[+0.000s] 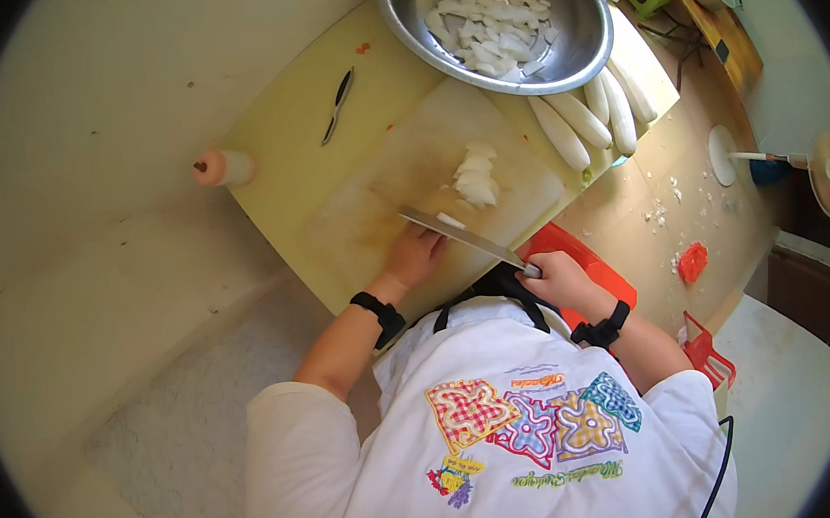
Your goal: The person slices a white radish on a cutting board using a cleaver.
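Note:
My right hand [557, 278] is closed round the handle of a large knife [473, 239]. The blade lies over the front part of a pale cutting board [361, 204]. My left hand [417, 256] is beside the blade on the board, its fingers bent and partly hidden by the knife; what they hold, if anything, cannot be made out. A small white piece [450, 220] lies against the far side of the blade. Beyond it is a small pile of white slices [476, 175] on the board.
A steel bowl [397, 24] with many white slices stands at the table's back. Several long white vegetables [560, 135] lie beside it. A peeler [338, 108] and a pink-topped bottle [223, 166] are at left. A red stool [594, 268] is below the table edge.

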`<state>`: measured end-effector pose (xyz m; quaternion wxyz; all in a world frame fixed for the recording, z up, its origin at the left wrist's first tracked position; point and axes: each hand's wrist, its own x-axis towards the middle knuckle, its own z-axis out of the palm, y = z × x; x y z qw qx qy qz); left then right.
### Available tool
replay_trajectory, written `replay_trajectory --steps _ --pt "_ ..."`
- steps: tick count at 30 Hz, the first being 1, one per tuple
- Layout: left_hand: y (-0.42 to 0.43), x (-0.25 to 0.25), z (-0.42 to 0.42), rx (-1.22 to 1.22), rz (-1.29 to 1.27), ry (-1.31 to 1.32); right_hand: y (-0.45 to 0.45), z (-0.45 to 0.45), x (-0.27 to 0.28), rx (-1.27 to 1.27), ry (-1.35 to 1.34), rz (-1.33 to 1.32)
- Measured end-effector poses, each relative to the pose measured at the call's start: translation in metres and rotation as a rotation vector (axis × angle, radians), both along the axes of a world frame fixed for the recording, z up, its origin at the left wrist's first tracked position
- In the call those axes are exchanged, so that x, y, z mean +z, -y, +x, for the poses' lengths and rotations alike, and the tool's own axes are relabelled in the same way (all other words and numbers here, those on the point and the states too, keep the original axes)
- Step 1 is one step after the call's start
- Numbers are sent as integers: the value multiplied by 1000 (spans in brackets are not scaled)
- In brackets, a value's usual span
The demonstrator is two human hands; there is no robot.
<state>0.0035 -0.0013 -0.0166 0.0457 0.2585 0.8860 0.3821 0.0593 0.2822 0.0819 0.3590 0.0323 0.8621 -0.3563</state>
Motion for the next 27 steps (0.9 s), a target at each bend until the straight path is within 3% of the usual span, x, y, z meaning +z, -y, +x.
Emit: replay_trajectory --steps 13,27 --pt "3 -1 0 -32 -22 89 6 -3 2 -54 50 -38" --pt "2 -4 -3 -28 53 -11 4 -24 0 -13 209 -32"
